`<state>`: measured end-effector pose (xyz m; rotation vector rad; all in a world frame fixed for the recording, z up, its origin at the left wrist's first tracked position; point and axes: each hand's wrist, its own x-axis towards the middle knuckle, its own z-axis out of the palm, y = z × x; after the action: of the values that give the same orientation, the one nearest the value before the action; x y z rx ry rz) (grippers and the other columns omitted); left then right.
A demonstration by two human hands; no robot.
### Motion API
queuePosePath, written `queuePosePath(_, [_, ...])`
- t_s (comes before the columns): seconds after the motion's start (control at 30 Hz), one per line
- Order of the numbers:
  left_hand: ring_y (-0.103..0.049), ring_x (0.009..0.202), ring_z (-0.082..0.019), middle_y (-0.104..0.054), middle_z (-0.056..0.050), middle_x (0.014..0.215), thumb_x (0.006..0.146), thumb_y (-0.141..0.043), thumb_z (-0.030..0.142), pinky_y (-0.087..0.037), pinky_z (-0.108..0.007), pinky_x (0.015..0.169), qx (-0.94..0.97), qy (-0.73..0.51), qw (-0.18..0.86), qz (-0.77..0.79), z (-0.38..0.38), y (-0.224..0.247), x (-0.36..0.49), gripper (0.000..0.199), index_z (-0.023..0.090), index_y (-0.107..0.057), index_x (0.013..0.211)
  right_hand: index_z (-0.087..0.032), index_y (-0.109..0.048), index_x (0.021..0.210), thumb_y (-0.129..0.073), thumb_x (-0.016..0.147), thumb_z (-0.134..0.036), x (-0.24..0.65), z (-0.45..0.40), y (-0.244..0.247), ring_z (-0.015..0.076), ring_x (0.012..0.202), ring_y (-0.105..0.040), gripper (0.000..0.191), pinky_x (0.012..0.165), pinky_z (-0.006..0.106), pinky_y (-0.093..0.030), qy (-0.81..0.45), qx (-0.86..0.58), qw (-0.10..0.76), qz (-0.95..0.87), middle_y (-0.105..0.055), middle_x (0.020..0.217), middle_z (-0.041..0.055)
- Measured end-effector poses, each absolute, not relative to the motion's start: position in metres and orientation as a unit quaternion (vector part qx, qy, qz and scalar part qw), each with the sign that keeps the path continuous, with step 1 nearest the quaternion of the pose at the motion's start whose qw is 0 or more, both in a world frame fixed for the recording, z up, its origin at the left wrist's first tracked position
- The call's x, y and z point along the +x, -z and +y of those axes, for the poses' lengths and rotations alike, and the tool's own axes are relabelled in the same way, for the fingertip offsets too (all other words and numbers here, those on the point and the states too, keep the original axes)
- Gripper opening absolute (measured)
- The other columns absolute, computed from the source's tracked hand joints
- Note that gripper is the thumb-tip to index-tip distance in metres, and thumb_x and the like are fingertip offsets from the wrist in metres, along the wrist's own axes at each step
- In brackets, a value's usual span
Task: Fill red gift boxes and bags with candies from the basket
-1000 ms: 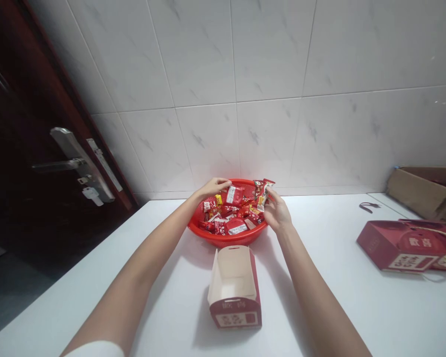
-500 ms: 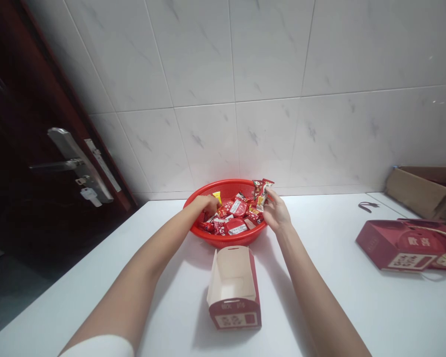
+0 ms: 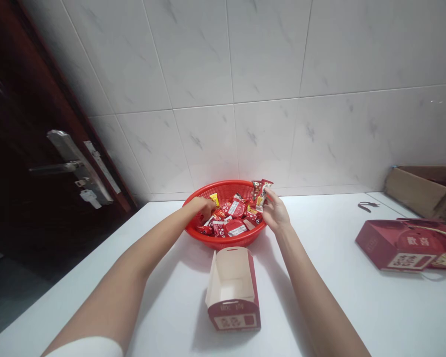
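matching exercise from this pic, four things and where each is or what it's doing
1. left hand
2. open maroon-and-cream paper box
3. right hand
4. brown cardboard carton

A. far right, near the white tiled wall
B. holding shiny wrapped snacks
C. dipped into the red plastic basket's left side
D. on the white table, nearer the camera than the basket

Pairs: 1-C, 2-D, 3-B, 4-A

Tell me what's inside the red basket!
Small packets, mostly red, one yellow, lie in the red basket. What's beneath them or the left hand can't be seen.
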<state>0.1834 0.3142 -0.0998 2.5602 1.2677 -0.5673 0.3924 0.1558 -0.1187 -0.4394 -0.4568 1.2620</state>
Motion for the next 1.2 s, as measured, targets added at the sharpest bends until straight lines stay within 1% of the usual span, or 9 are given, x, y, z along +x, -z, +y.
queuePosePath(0.17, [-0.06,0.056,-0.022,-0.063,-0.003,0.05,0.031,-0.08,0.007,-0.05,-0.03,0.058,0.848,0.271,0.102,0.443,0.305,0.09,0.184,0.028,0.018,-0.058,0.043,-0.018,-0.072,0.079,-0.079,0.073,-0.021,0.393,0.156,0.119,0.0164,0.075,-0.071,0.01,0.073,0.027,-0.06,-0.581,-0.199,0.761,-0.209,-0.076,0.078,0.0022])
queuePosePath(0.3, [-0.057,0.047,-0.019,-0.06,-0.001,0.044,0.032,-0.083,0.011,-0.049,-0.029,0.051,0.834,0.294,0.128,0.45,0.3,0.077,0.185,0.031,0.019,-0.057,0.047,-0.019,-0.072,0.08,-0.079,0.072,-0.021,0.393,0.156,0.118,0.0174,0.075,-0.072,0.011,0.074,0.028,-0.06,-0.58,-0.2,0.76,-0.217,-0.077,0.079,0.0022])
queuePosePath(0.4, [-0.059,0.048,-0.018,-0.061,0.001,0.046,0.039,-0.083,0.017,-0.048,-0.027,0.05,0.828,0.29,0.174,0.447,0.3,0.063,0.18,0.029,0.019,-0.058,0.054,-0.019,-0.071,0.077,-0.079,0.072,-0.018,0.391,0.156,0.116,0.0155,0.071,-0.07,0.009,0.07,0.026,-0.059,-0.571,-0.201,0.768,-0.21,-0.075,0.074,0.0002])
queuePosePath(0.53, [-0.061,0.053,-0.016,-0.063,0.001,0.051,0.05,-0.08,0.023,-0.048,-0.025,0.053,0.835,0.22,0.257,0.434,0.303,0.048,0.171,0.02,0.018,-0.064,0.062,-0.02,-0.071,0.075,-0.077,0.073,-0.017,0.39,0.154,0.114,0.0153,0.069,-0.069,0.007,0.066,0.025,-0.059,-0.565,-0.208,0.772,-0.201,-0.074,0.072,-0.0004])
queuePosePath(0.73, [-0.061,0.055,-0.014,-0.065,0.001,0.056,0.06,-0.078,0.031,-0.052,-0.027,0.062,0.85,0.044,0.332,0.406,0.309,0.038,0.164,0.022,0.016,-0.069,0.075,-0.018,-0.072,0.079,-0.078,0.073,-0.02,0.391,0.154,0.116,0.0174,0.074,-0.071,0.008,0.075,0.029,-0.06,-0.576,-0.203,0.762,-0.216,-0.076,0.077,0.0025])
queuePosePath(0.83, [-0.062,0.058,-0.015,-0.066,-0.001,0.059,0.066,-0.073,0.031,-0.052,-0.026,0.063,0.859,0.051,0.313,0.402,0.311,0.037,0.164,0.018,0.015,-0.07,0.073,-0.019,-0.071,0.078,-0.079,0.073,-0.02,0.392,0.154,0.117,0.0168,0.073,-0.071,0.009,0.072,0.028,-0.06,-0.571,-0.199,0.765,-0.223,-0.075,0.075,0.0012])
queuePosePath(0.93, [-0.066,0.067,-0.017,-0.072,-0.004,0.069,0.072,-0.063,0.03,-0.052,-0.026,0.066,0.861,0.087,0.249,0.434,0.313,0.041,0.167,0.02,0.015,-0.073,0.082,-0.02,-0.071,0.079,-0.079,0.074,-0.021,0.392,0.154,0.117,0.0172,0.074,-0.072,0.009,0.072,0.028,-0.06,-0.571,-0.203,0.762,-0.229,-0.076,0.077,0.0014])
queuePosePath(1.1, [-0.066,0.088,-0.02,-0.077,-0.005,0.095,0.065,-0.063,0.021,-0.05,-0.023,0.073,0.872,0.088,0.149,0.458,0.321,0.063,0.184,0.031,0.019,-0.075,0.093,-0.019,-0.071,0.081,-0.08,0.072,-0.023,0.392,0.154,0.118,0.0168,0.075,-0.071,0.014,0.076,0.029,-0.061,-0.57,-0.216,0.76,-0.224,-0.076,0.079,0.001])
queuePosePath(1.2, [-0.066,0.085,-0.021,-0.077,-0.005,0.092,0.064,-0.064,0.024,-0.05,-0.026,0.075,0.876,0.08,0.132,0.457,0.324,0.08,0.195,0.031,0.021,-0.076,0.093,-0.018,-0.071,0.082,-0.08,0.071,-0.023,0.392,0.155,0.119,0.0163,0.077,-0.071,0.015,0.078,0.028,-0.06,-0.575,-0.211,0.76,-0.22,-0.077,0.082,0.0015])
